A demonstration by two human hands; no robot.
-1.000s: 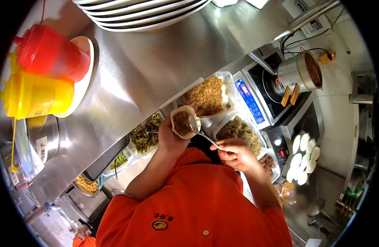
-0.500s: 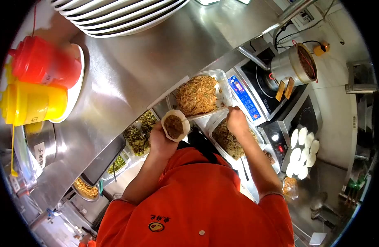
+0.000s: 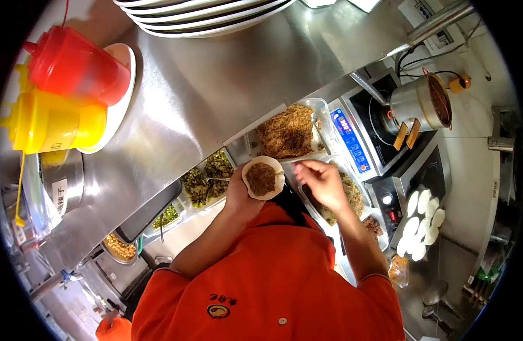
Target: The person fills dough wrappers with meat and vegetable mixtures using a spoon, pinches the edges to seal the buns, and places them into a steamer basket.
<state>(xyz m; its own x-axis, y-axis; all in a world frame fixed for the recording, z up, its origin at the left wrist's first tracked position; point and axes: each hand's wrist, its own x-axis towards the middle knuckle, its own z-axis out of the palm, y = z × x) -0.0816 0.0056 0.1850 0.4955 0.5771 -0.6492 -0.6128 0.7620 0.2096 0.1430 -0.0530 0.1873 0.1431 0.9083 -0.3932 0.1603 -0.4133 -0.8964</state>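
A round, pale piece of dough (image 3: 279, 183) with brown filling (image 3: 261, 179) in its middle rests in my left hand (image 3: 242, 196), whose fingers wrap its left edge. My right hand (image 3: 323, 183) is just right of the dough, fingers curled with thumb and fingertips near each other; whether anything small is between them cannot be made out. Behind both hands is a clear tub of shredded brown filling (image 3: 287, 132), with a metal spoon (image 3: 317, 132) lying at its right side. A second tub of greyish-brown filling (image 3: 351, 196) is partly under my right hand.
Tubs of chopped greens (image 3: 196, 187) stand at left. A pot (image 3: 415, 105) sits on an induction cooker (image 3: 352, 139) at right, near white oval pieces (image 3: 423, 219). Stacked plates (image 3: 210, 20) and red (image 3: 79, 65) and yellow bottles (image 3: 57, 122) are on the steel shelf (image 3: 210, 74). Another person's orange sleeve (image 3: 115, 329) shows lower left.
My right hand has come away from the spoon, which now lies in the shredded-filling tub, and moved left to the dough. The view has shifted slightly.
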